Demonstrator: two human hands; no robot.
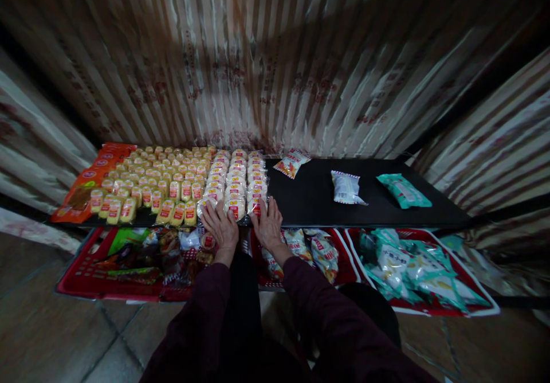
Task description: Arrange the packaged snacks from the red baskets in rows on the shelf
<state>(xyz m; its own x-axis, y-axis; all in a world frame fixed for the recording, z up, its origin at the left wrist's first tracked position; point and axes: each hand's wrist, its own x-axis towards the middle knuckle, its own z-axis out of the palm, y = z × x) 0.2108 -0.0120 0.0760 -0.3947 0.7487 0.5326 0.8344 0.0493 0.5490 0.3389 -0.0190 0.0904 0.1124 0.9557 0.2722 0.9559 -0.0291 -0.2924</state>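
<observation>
My left hand [221,224] lies with its fingers spread over the front ends of the left and middle rows of round, white, clear-wrapped cakes [235,188]. On the right, my right hand [267,222] rests its outstretched fingers on the front of the third row. The rows run from the front edge of the black shelf [301,208] toward the back. Several small yellow wrapped cakes [174,191] stand packed in rows just left of them. An orange bag [88,182] lies flat at the shelf's left end.
On the shelf's right side lie a red-and-white snack bag [292,162], a white bag [346,187] and a teal bag [404,191]. Below are red baskets with mixed snacks [167,254], red-and-white bags [324,255] and teal bags [412,265]. A striped curtain [258,56] hangs behind.
</observation>
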